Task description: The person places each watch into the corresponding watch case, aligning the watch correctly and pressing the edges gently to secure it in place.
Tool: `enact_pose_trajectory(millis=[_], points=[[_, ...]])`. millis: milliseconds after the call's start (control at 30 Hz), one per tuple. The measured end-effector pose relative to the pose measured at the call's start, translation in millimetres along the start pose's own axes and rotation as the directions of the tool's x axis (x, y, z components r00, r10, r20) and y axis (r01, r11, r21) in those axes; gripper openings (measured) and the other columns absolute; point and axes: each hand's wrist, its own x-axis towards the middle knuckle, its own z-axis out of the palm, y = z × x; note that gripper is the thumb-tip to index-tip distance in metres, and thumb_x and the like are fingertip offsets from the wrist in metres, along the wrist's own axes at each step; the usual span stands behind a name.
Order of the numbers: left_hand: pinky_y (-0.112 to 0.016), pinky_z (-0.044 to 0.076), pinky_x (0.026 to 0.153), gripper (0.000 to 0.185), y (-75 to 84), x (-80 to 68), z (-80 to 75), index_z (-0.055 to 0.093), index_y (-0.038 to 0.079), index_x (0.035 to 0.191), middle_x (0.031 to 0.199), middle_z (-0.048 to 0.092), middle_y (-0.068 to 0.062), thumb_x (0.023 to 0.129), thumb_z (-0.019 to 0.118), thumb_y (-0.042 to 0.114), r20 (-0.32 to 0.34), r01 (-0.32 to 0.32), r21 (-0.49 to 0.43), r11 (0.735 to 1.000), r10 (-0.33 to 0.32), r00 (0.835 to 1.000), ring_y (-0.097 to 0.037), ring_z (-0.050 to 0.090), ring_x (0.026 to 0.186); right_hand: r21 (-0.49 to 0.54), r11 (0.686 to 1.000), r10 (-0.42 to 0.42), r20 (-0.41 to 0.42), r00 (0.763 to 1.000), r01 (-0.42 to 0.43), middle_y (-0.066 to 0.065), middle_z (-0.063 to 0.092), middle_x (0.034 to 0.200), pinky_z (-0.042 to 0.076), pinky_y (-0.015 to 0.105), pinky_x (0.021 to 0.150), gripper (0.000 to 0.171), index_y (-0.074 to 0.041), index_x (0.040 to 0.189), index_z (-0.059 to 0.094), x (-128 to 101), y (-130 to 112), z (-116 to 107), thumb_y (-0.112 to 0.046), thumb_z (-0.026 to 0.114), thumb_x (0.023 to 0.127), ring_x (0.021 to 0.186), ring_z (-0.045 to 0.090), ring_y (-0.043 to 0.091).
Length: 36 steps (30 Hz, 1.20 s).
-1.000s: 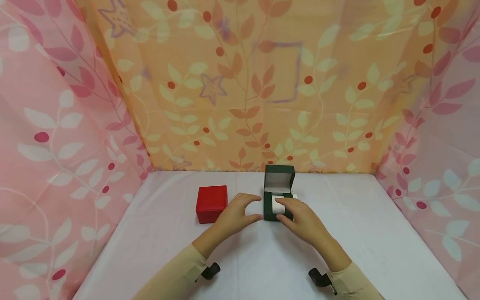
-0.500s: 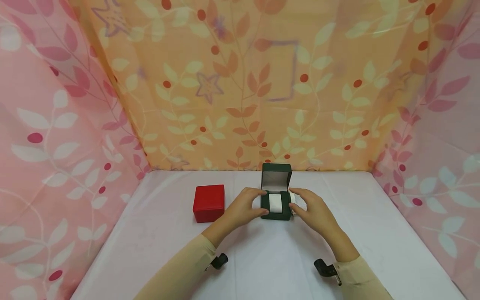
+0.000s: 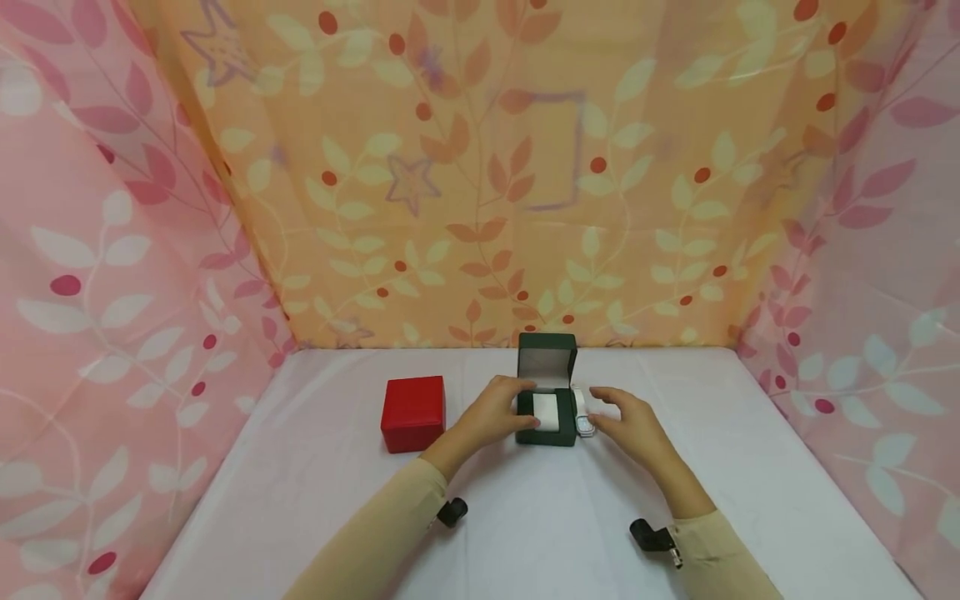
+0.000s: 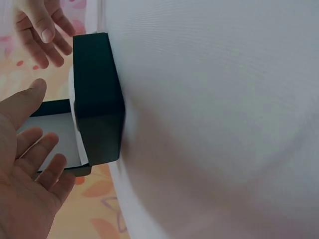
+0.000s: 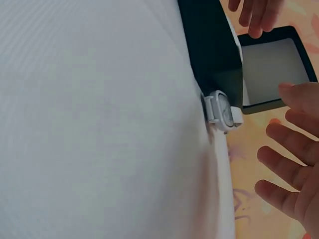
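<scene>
A dark green watch box (image 3: pixel 567 421) stands with its lid (image 3: pixel 547 342) raised, and a white cushion (image 3: pixel 547 412) fills its middle. My left hand (image 3: pixel 493 412) is at the box's left side, fingers and thumb spread and overlapping its edge; in the left wrist view, the left hand (image 4: pixel 30 164) shows loosely bent fingers and nothing in its grasp. Against the box's right side rests a white wristwatch (image 3: pixel 585 426), its dial also visible in the right wrist view. My right hand (image 3: pixel 636 429) hovers just right of the watch, fingers relaxed and apart, holding nothing.
A closed red box (image 3: pixel 413 415) sits on the white-covered table (image 3: pixel 525 533), left of the left hand. Leaf-patterned cloth (image 3: pixel 420 250) hangs behind the table, with pink cloth on both sides.
My right hand has moved right, from over the cushion to beside the watch, uncovering both. My left hand has come right to the green box's left edge. The view has shifted slightly.
</scene>
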Motion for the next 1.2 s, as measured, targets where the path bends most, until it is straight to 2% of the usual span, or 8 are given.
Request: enact_pose_trajectory(millis=[233,467,667,933,1100,1200], points=[[-0.039,0.047,0.111,0.065,-5.0,9.6,8.1,0.062,0.011,0.14,0.137,0.064,-0.006,0.083,0.087,0.03,0.02,0.002,-0.03,1.0,-0.001,1.0,-0.023,0.052,0.13,0.042,0.999,0.008,0.031,0.999,-0.01,0.019,0.068,0.131,0.043,0.062,0.108,0.048,-0.002,0.135,0.063,2,16,7,-0.014,0.077,0.09,0.126,0.059,0.043],[-0.039,0.046,0.111,0.069,-10.0,18.6,11.5,0.061,0.01,0.14,0.135,0.064,-0.006,0.081,0.089,0.032,0.046,0.009,-0.012,1.0,-0.009,0.999,-0.024,0.052,0.128,0.057,0.997,0.04,0.074,0.996,-0.044,0.019,0.068,0.131,0.041,0.06,0.11,0.051,0.001,0.136,0.062,2,22,12,-0.014,0.078,0.09,0.126,0.059,0.042],[-0.038,0.046,0.109,0.072,-11.8,24.3,14.9,0.062,0.009,0.14,0.131,0.066,-0.004,0.079,0.09,0.034,0.066,-0.005,0.048,0.999,0.002,0.998,-0.022,0.051,0.125,0.012,0.998,0.066,0.115,0.991,-0.068,0.018,0.069,0.129,0.041,0.059,0.11,0.051,0.001,0.136,0.061,3,25,16,-0.015,0.077,0.09,0.127,0.059,0.041],[-0.033,0.049,0.099,0.07,-8.8,30.3,15.1,0.066,0.014,0.136,0.123,0.07,0.003,0.076,0.091,0.043,0.103,-0.043,0.195,0.98,0.024,0.994,-0.018,0.053,0.115,-0.023,0.997,0.078,0.106,0.991,-0.076,0.016,0.072,0.123,0.042,0.059,0.108,0.05,0.002,0.134,0.063,3,25,20,-0.014,0.078,0.089,0.124,0.061,0.04],[-0.032,0.049,0.094,0.066,-6.6,32.2,14.5,0.069,0.017,0.132,0.118,0.071,0.003,0.076,0.091,0.043,0.114,-0.043,0.23,0.972,0.017,0.993,-0.017,0.053,0.111,-0.019,0.995,0.104,0.103,0.989,-0.102,0.015,0.074,0.119,0.044,0.057,0.107,0.05,0.001,0.133,0.064,4,25,24,-0.014,0.079,0.088,0.121,0.064,0.037],[-0.031,0.049,0.094,0.064,-6.3,33.1,15.3,0.07,0.017,0.13,0.117,0.071,0.003,0.076,0.091,0.043,0.113,-0.045,0.242,0.969,0.018,0.993,-0.017,0.053,0.111,-0.014,0.993,0.114,0.1,0.988,-0.113,0.016,0.074,0.114,0.048,0.055,0.103,0.048,0.003,0.131,0.064,5,23,25,-0.012,0.079,0.088,0.113,0.068,0.035]])
